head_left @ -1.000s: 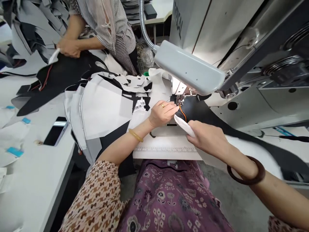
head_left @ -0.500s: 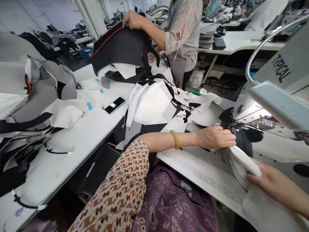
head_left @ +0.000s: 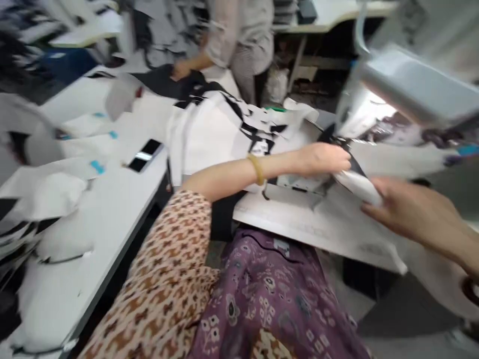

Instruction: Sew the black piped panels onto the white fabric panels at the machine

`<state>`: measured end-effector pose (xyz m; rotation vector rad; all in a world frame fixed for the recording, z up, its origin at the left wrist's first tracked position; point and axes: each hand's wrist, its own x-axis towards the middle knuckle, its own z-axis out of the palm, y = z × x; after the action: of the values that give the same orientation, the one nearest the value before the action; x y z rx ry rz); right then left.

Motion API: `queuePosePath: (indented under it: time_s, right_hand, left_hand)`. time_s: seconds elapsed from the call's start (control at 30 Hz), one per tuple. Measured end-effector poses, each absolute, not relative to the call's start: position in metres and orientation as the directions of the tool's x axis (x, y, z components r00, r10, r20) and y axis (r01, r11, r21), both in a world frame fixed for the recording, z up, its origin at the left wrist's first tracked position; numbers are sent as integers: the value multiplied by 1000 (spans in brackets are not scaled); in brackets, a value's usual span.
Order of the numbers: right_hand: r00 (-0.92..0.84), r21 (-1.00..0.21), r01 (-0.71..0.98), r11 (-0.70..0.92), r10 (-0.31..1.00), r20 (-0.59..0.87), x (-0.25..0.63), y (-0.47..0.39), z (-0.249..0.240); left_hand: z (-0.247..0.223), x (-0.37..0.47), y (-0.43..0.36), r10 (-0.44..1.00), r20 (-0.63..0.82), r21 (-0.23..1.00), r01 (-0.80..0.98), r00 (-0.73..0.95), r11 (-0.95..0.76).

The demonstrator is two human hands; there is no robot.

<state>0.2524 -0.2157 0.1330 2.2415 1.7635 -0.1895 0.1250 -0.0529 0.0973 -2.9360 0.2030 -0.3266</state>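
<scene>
We find the right hand (head_left: pixel 415 214) with its grip closed, thumb and fingers pinching the folded white edge of the fabric piece (head_left: pixel 361 188). From this grip, the fabric lies toward the left hand (head_left: pixel 324 158); the fold's long axis slants up and leftward to those fingertips. The left hand is nearer the sewing machine (head_left: pixel 354 119), its fingers together at the fold's far end (motion blur prevents us from telling whether they pinch or only press). Beneath both hands we locate the pale desk (head_left: pixel 284 212), with loose fabric hanging at its right side. The lamp (head_left: pixel 422 82) sits above the right hand. Left of the left hand lie white cut panels (head_left: pixel 213 132), then a phone (head_left: pixel 145 155). Beyond the panels, a co-worker's hand (head_left: pixel 181 70) touches dark fabric (head_left: pixel 159 81).
</scene>
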Motion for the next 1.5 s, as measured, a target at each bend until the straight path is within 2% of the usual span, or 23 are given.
queuePosePath:
  time_s: [0.07, 0.1, 0.2, 0.27, 0.37, 0.47, 0.53, 0.7, 0.8, 0.93, 1.0, 1.07, 1.17, 1.27, 1.37, 1.5]
  right_hand:
    - [113, 183, 979, -87, 984, -136, 246, -213, 143]
    - [67, 166, 985, -54, 995, -73, 244, -210, 148]
    - [50, 163, 986, -35, 995, -91, 243, -199, 156]
    - [87, 165, 984, -66, 989, -120, 239, -197, 158]
    - [50, 184, 983, -28, 992, -116, 225, -200, 153]
    - [-126, 186, 973, 134, 991, -54, 213, -206, 138]
    - [-195, 190, 964, 188, 981, 14, 210, -210, 126]
    - [-208, 168, 967, 191, 974, 92, 222, -215, 115]
    - [-215, 156, 967, 201, 974, 76, 230, -214, 118]
    - [-178, 163, 972, 170, 984, 34, 234, -208, 124]
    - [-128, 159, 979, 127, 992, -6, 235, -203, 127]
    - [-71, 159, 984, 78, 996, -49, 236, -198, 132]
    - [-19, 165, 986, 34, 995, -96, 237, -191, 143]
    - [23, 171, 985, 1, 990, -138, 235, -183, 156]
    - [55, 205, 979, -17, 982, -182, 231, -177, 167]
    - [74, 282, 959, -18, 980, -187, 232, -172, 178]
  left_hand:
    - [91, 128, -46, -132, 287, -119, -101, 949, -988]
    - [87, 130, -41, -132, 324, -68, -116, 937, -991]
    - [75, 135, -30, -83, 433, 65, -122, 897, -990]
    - [69, 135, -29, -48, 487, 100, -110, 872, -989]
    - [65, 128, -33, -61, 511, 29, -88, 858, -996]
    - [65, 117, -38, -136, 492, -76, -113, 860, -991]
    - [63, 110, -41, -172, 485, -95, -144, 857, -985]
    - [46, 103, -51, -96, 587, -110, -38, 804, -993]
    - [32, 105, -55, -39, 649, -104, 37, 760, -994]
    - [25, 110, -56, 117, 647, 49, 112, 754, -993]
    - [26, 113, -55, 161, 661, 68, 155, 733, -986]
    - [30, 116, -54, 127, 704, -2, 180, 698, -984]
    - [36, 120, -52, -6, 763, -158, 177, 647, -971]
    - [42, 123, -47, -76, 759, -221, 146, 646, -964]
    - [48, 126, -38, -86, 696, -196, 74, 713, -978]
    - [64, 126, -26, -52, 557, -30, -43, 829, -999]
